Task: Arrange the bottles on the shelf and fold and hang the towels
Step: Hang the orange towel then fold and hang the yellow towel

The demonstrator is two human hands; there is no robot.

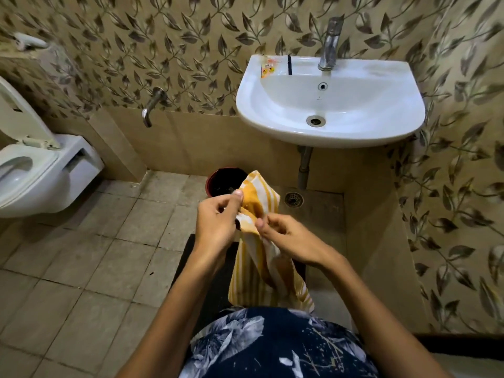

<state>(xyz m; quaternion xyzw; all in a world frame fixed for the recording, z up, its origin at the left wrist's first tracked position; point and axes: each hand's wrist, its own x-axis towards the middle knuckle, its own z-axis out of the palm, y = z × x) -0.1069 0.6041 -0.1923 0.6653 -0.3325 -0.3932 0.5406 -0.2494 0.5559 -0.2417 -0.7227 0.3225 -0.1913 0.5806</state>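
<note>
Nearest the camera, a dark floral garment (275, 347) filled the bottom edge, and both forearms reached forward from it. The left hand (215, 222) pinched an upper fold of the yellow-and-white striped towel (256, 268) between thumb and curled fingers, while the right hand (289, 238), just beside it, pinched the cloth's edge with its fingertips drawn together. The towel hung down between the hands, in the air above a dark floor mat (210, 282). Beyond it stood a red-rimmed bucket (221, 181) on the tiled floor, near the floor drain (294, 199). Farther back were the white washbasin (330, 105) with its tap (331, 42), and the toilet (41, 170) at the left edge.
</note>
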